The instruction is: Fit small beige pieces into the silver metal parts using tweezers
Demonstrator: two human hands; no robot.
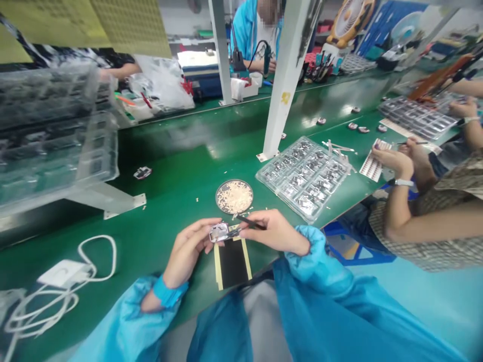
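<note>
Between the fingers of my left hand [190, 245] is a small rectangular device part [219, 232] with a pale metallic face and a dark rim. My right hand [274, 230] grips dark tweezers [249, 221], their tips close to the right end of that part; whether they touch it I cannot tell. Beneath both hands a black pad [233, 264] edged with yellow tape lies on the green bench. Just beyond them sits a round dish [234, 196] filled with many tiny cream-coloured pieces.
A clear compartment tray [305, 176] of small parts lies right of the dish. White posts [281, 85] rise from the bench. Stacked clear trays [56, 125] and a white adapter with cable [66, 273] occupy the left. Co-workers' hands [396, 161] work at right; another person sits opposite.
</note>
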